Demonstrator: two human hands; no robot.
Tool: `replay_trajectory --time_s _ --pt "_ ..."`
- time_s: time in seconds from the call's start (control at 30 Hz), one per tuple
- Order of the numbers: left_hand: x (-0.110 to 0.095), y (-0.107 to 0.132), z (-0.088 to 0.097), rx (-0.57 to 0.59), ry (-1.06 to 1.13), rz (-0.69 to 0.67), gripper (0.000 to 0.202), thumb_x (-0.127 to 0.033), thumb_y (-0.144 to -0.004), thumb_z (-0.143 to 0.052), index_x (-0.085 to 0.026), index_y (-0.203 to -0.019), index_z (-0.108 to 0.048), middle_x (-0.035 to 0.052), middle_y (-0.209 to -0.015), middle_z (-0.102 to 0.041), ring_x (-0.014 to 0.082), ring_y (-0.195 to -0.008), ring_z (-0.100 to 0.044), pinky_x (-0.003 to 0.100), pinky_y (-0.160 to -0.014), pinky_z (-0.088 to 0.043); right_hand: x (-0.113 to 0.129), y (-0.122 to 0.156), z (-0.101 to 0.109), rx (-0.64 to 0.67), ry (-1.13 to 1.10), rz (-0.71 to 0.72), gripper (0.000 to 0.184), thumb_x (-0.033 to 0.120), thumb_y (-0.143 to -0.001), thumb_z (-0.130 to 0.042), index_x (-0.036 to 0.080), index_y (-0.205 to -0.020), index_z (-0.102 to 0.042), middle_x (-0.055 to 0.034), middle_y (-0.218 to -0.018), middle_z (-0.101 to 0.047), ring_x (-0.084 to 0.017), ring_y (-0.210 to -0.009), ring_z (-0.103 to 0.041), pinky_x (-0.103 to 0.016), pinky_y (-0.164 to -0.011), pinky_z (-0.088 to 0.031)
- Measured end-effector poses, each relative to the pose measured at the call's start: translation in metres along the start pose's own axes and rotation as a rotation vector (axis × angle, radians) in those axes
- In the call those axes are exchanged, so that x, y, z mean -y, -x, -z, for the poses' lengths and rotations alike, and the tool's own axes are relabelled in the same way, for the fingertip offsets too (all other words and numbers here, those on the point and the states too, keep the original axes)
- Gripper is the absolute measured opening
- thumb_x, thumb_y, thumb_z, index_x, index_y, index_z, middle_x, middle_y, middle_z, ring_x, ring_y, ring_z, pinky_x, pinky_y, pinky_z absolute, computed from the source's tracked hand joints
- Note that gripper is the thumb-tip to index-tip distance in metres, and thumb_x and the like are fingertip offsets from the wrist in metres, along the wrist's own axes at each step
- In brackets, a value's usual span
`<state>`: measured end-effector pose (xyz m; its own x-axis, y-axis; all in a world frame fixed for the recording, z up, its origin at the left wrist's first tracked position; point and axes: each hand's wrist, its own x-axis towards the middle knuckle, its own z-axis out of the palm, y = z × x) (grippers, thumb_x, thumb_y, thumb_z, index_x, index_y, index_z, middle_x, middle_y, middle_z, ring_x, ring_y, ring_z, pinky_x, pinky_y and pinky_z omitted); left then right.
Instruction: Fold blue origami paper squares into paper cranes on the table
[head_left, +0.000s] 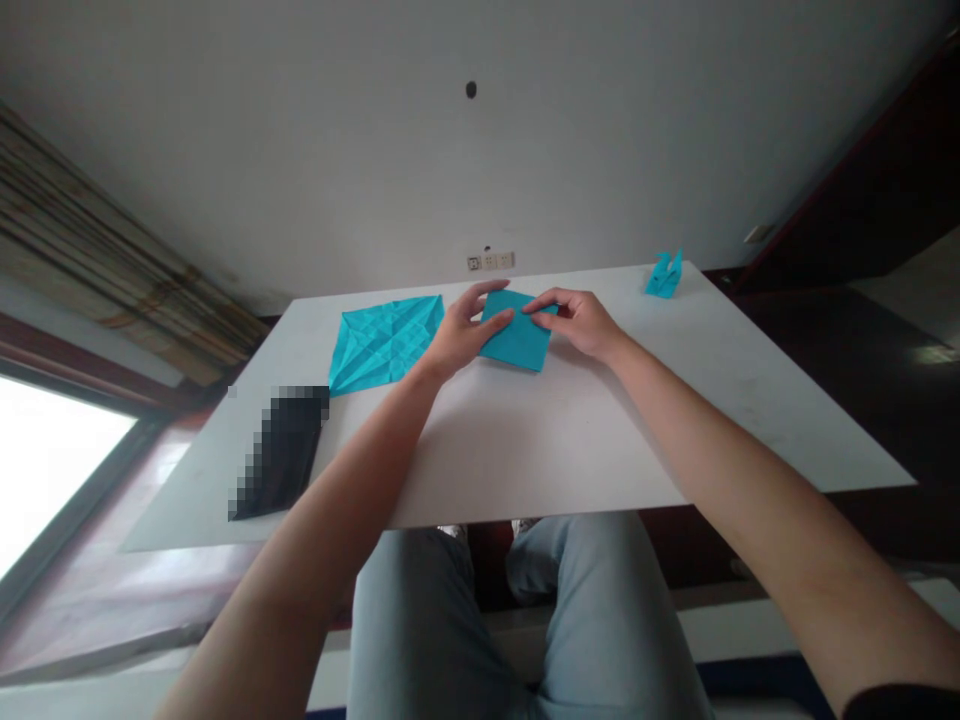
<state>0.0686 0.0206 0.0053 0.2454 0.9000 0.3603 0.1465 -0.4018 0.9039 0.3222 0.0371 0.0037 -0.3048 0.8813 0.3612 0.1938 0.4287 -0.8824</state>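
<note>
A small folded square of blue paper (516,342) is between my two hands, just above or on the white table (555,440). My left hand (465,330) grips its left edge, thumb on top and fingers round the far side. On the right, my right hand (577,320) has its thumb and index finger on the paper's upper right part, pinched close together. The underside of the paper is hidden. To the left of my left hand lies a creased, unfolded sheet of blue paper (386,340).
A folded blue paper swan (664,276) stands at the table's far right corner. A dark flat object (281,450), partly pixelated, lies on the left near my forearm. Behind the table rises a wall with sockets (490,261). A curtain (97,230) hangs at the left.
</note>
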Motion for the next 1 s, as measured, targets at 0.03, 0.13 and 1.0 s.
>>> replay_trajectory --time_s 0.03,0.13,1.0 --pt "0.001 0.000 0.000 0.002 -0.018 -0.005 0.056 -0.051 -0.096 -0.086 -0.024 -0.144 -0.077 0.0114 -0.128 -0.085 0.0272 -0.120 -0.077 0.039 -0.102 -0.065 -0.001 0.000 -0.001 0.033 -0.006 -0.002 0.041 0.058 -0.083 -0.094 0.025 -0.106 -0.091 -0.0071 -0.099 -0.086 -0.025 -0.089 -0.073 -0.043 -0.088 -0.061" --pt "0.003 -0.001 0.001 -0.052 -0.101 -0.019 0.040 -0.043 -0.099 -0.082 -0.023 -0.133 -0.084 0.0107 -0.129 -0.086 0.0274 -0.123 -0.076 0.040 -0.107 -0.064 -0.002 0.000 -0.003 0.064 -0.040 -0.012 0.044 0.063 -0.083 -0.095 0.026 -0.107 -0.092 -0.0079 -0.106 -0.088 -0.028 -0.096 -0.076 -0.046 -0.093 -0.063" --pt "0.021 -0.011 0.012 -0.208 0.005 0.114 0.037 -0.045 -0.085 -0.092 -0.020 -0.108 -0.077 0.0046 -0.085 -0.079 0.0225 -0.088 -0.080 0.039 -0.087 -0.067 -0.026 -0.010 0.027 -0.294 0.101 -0.064 0.038 0.051 -0.088 -0.086 0.024 -0.115 -0.091 -0.0082 -0.109 -0.088 -0.024 -0.089 -0.070 -0.044 -0.094 -0.059"
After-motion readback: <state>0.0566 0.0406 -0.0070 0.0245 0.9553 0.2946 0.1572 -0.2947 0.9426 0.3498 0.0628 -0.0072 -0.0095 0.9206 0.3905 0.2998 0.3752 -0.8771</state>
